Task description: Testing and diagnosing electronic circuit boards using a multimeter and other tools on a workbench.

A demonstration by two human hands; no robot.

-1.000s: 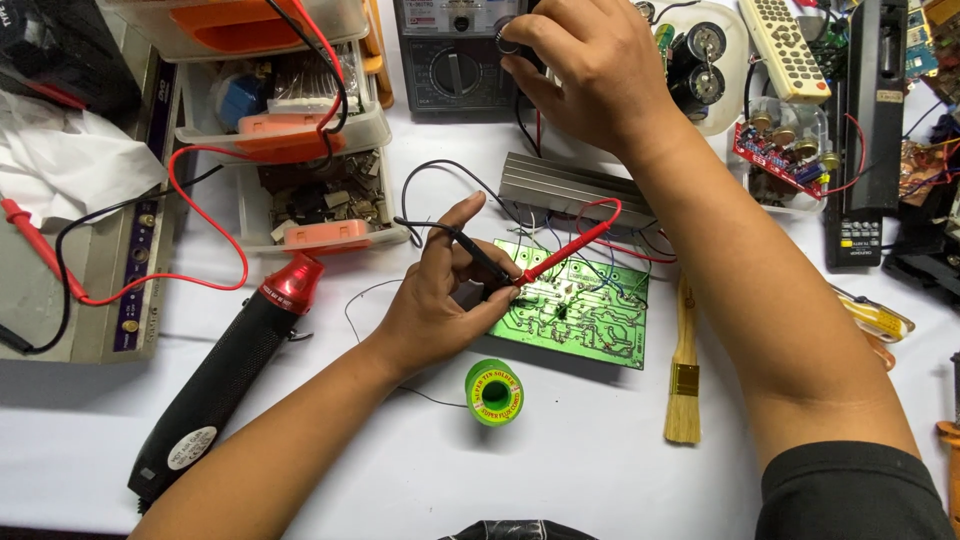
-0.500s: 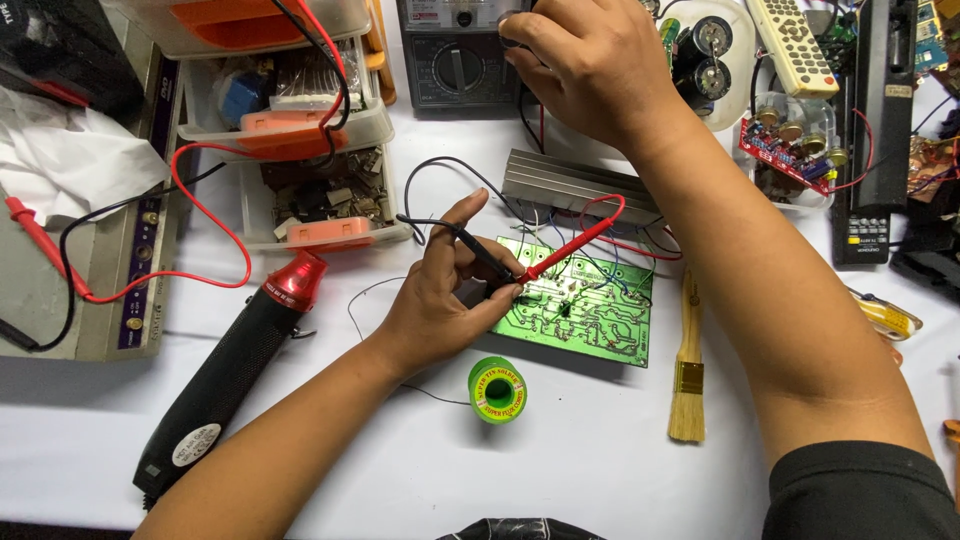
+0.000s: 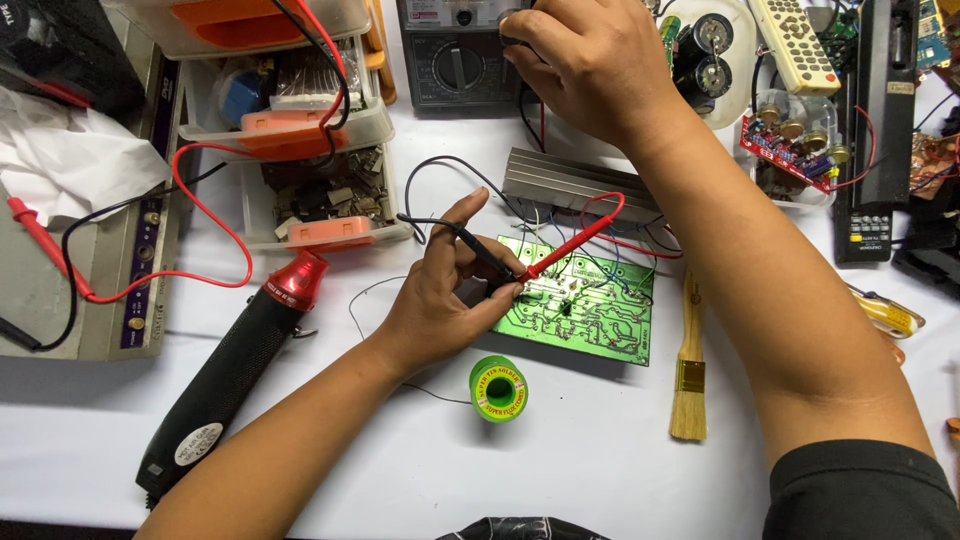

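My left hand (image 3: 445, 295) grips two test probes at once, a black probe (image 3: 470, 245) and a red probe (image 3: 575, 240), with both tips pressed onto the green circuit board (image 3: 600, 315). The board lies solder side up in the middle of the white table, wired to a grey finned heat sink (image 3: 575, 185) behind it. My right hand (image 3: 590, 60) reaches across to the far edge and rests its fingers on the grey analogue multimeter (image 3: 455, 60), near its top right corner.
A black and red hot air gun (image 3: 235, 375) lies at the left, a green solder spool (image 3: 498, 388) sits in front of the board, and a wooden brush (image 3: 688, 365) lies to its right. Plastic parts drawers (image 3: 300, 130), remote controls (image 3: 880, 140) and red leads crowd the back.
Both hands stay where they were, probes still on the board. Only the camera has shifted slightly.
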